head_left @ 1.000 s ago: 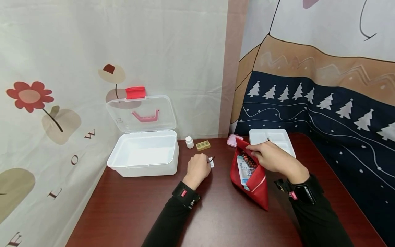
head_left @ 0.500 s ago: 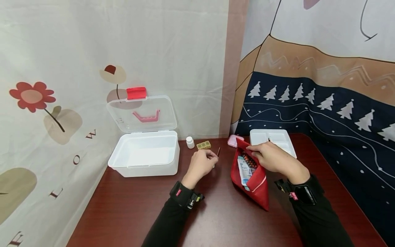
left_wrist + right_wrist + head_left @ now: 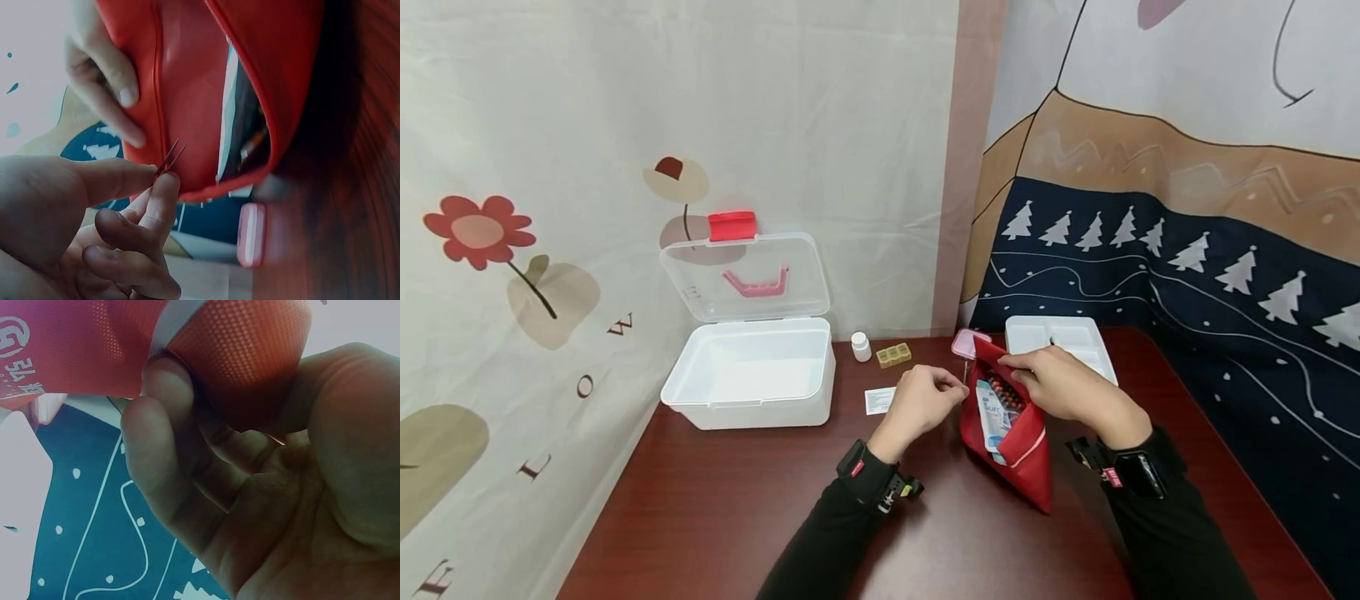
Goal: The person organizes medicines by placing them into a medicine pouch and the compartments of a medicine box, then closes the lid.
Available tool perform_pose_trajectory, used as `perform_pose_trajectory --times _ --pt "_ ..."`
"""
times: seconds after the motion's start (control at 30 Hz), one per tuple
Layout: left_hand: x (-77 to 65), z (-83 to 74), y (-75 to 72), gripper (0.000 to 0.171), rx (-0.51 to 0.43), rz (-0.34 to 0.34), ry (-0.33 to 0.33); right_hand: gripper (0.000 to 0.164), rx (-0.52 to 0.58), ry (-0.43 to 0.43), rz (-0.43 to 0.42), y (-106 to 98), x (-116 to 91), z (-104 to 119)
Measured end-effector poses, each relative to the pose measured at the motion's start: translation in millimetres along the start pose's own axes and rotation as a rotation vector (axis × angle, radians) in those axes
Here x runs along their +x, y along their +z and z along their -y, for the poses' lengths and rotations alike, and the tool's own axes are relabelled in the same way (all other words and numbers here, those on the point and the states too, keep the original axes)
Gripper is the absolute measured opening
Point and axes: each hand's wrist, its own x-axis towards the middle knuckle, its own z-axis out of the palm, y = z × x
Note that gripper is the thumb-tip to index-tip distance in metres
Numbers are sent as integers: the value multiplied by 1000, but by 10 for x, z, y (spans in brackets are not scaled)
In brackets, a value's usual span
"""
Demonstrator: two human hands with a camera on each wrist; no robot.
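Note:
Between thumb and index finger, my left hand (image 3: 925, 402) pinches small, thin two-pronged tweezers (image 3: 167, 165), tips pointing away from the fingers. It is beside the opening of a red zip pouch (image 3: 1032, 479), close to its left edge. My right hand (image 3: 1067, 385) grips the pouch's upper rim, fingers curled round the fabric, and holds the mouth apart. Inside the pouch are a white-and-blue packet (image 3: 991, 414) and a dark brown beaded item (image 3: 1006, 392); the pouch's lower contents are hidden. A white printed card (image 3: 878, 401) lies left of my left hand.
A white box (image 3: 767, 414) with its clear lid (image 3: 797, 292) raised stands at the left. Near the back are a white bottle (image 3: 861, 347), a yellowish pill case (image 3: 893, 356), a pink case (image 3: 967, 342) and a white divided tray (image 3: 1086, 337). Curtains hang behind the table.
My left hand has lifted the tweezers from beside the card and moved right to the pouch, uncovering the card. My right hand keeps its grip on the pouch, nearly still.

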Motion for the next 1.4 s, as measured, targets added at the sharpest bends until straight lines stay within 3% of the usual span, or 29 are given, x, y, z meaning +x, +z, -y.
perform_pose_trajectory --times 0.2,0.37,0.57,0.8,0.93,1.03,1.13,1.4 --pt "12 -217 124 12 -15 48 5 35 -12 -9 -17 -6 1 -4" --pt "27 -340 267 15 54 76 -13 35 -12 -28 -16 2 3 -13" --pt "42 -409 373 32 135 116 -5 35 -23 -40 -29 -8 9 -5" --pt "48 -441 450 32 112 143 -41 35 -20 -35 -24 -7 7 -2" --pt "62 -426 482 42 112 181 -4 34 -17 -34 -25 15 -7 -6" --pt "58 -406 466 43 97 199 30 34 -14 -38 -29 19 -17 -14" --pt "40 -392 395 34 68 199 33 35 -14 -35 -27 14 -19 -18" --pt "-10 -192 97 20 78 105 25 35 -14 -23 -14 5 -20 -8"
